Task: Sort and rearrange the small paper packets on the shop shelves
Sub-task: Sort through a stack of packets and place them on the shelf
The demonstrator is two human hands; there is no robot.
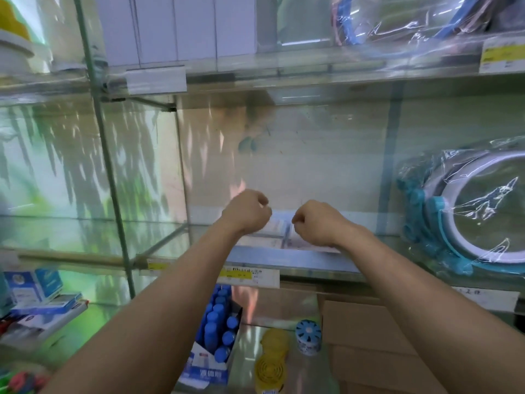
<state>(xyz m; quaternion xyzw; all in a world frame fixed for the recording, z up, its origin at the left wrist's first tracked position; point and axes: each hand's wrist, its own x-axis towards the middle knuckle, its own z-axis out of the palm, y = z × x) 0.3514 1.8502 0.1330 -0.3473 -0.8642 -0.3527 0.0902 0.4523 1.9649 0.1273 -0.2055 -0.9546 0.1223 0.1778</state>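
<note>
Several small white paper packets (279,233) lie flat in a row on the middle glass shelf (170,237), partly hidden behind my wrists. My left hand (246,213) hovers over the left end of the row with its fingers curled down onto a packet. My right hand (315,220) is over the right part of the row, fingers also curled downward. The fingertips are hidden behind the knuckles, so I cannot tell whether either hand grips a packet or only touches it.
A blue ring wrapped in clear plastic (466,211) stands at the shelf's right end. A metal upright (105,155) runs down the left. Below are a box of blue-capped bottles (217,331), yellow discs (270,362), a round blue-lidded tub (308,335) and blue-white boxes (37,288). White boxes (176,29) fill the shelf above.
</note>
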